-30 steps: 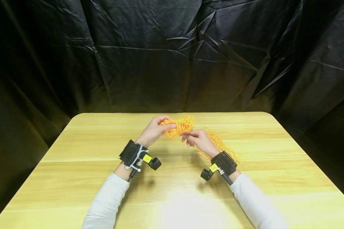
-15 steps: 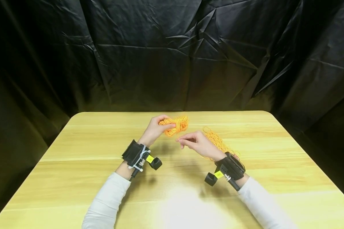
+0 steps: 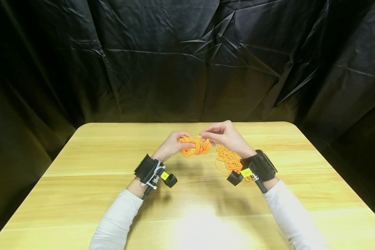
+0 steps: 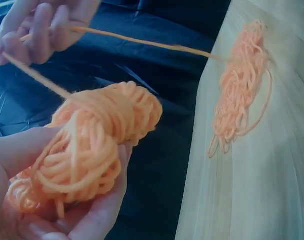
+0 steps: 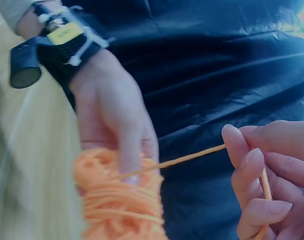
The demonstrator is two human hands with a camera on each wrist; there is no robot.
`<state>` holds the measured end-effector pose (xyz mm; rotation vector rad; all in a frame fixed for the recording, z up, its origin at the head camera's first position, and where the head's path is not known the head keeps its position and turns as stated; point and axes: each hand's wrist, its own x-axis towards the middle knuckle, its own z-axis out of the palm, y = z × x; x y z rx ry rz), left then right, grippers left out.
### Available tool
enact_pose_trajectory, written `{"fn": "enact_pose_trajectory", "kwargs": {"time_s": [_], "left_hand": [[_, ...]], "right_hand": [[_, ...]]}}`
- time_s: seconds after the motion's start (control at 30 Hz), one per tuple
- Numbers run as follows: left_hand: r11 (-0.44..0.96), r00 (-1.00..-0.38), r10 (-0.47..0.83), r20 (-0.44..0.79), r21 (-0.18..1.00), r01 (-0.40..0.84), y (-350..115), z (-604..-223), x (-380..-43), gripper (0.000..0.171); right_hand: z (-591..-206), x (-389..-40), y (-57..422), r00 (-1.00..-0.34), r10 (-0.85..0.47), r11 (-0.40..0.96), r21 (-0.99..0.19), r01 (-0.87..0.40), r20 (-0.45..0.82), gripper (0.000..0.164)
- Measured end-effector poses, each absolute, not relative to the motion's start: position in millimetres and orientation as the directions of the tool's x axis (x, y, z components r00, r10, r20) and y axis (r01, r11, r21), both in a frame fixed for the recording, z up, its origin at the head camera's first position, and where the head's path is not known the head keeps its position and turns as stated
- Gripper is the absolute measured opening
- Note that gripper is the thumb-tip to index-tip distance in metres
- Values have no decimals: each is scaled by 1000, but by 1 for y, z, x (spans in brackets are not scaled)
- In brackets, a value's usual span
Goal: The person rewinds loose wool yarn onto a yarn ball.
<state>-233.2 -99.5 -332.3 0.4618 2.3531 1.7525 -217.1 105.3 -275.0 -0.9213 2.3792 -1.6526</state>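
My left hand [image 3: 172, 145] grips an orange cord bundle [image 3: 197, 146] above the table, thumb on the near side and fingers behind it. Turns of cord wrap round the bundle's middle, as the left wrist view shows on the bundle [image 4: 101, 130]. My right hand [image 3: 226, 137] is at the bundle's upper right, pinching the cord [image 5: 192, 159] between thumb and fingertip. That cord runs taut from the bundle to the pinch, then passes through the right fingers and on to a loose pile of orange cord [image 3: 229, 159] on the table.
The pile of cord lies below my right forearm, partly hidden by the wrist camera [image 3: 235, 177]. A wooden table [image 3: 97, 208] spreads under both arms. Black sheeting [image 3: 162, 86] hangs behind its far edge.
My right hand has gone from below the bundle, out towards me, then up and over to its upper right side. The left hand with the bundle has dipped slightly towards me.
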Motion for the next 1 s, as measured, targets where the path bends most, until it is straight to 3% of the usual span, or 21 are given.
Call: {"fn": "enact_pose_trajectory", "kwargs": {"time_s": [0.23,0.4,0.6,0.77,1.0], "left_hand": [[357,-910,415,16,917,179,-100,-332,-232,27],[368,-858,513,2,903,222,-102,-331,-231,34],[308,-800,600,18,918,252,-103,-327,-229,27],[263,-813,580,46,934,241,-102,-325,-227,25],[124,-894,438,93,979,163,-99,-322,-228,23]], "right_hand": [[-267,-229,110,-807,-497,120,-896,-428,319,23],[-272,-243,114,-846,-405,69,-912,-405,345,28],[-301,-261,123,-914,-293,10,-955,-297,281,28],[-338,-263,121,-960,-237,89,-981,-174,148,31],[-373,-248,111,-970,-243,248,-967,-56,-6,23]]}}
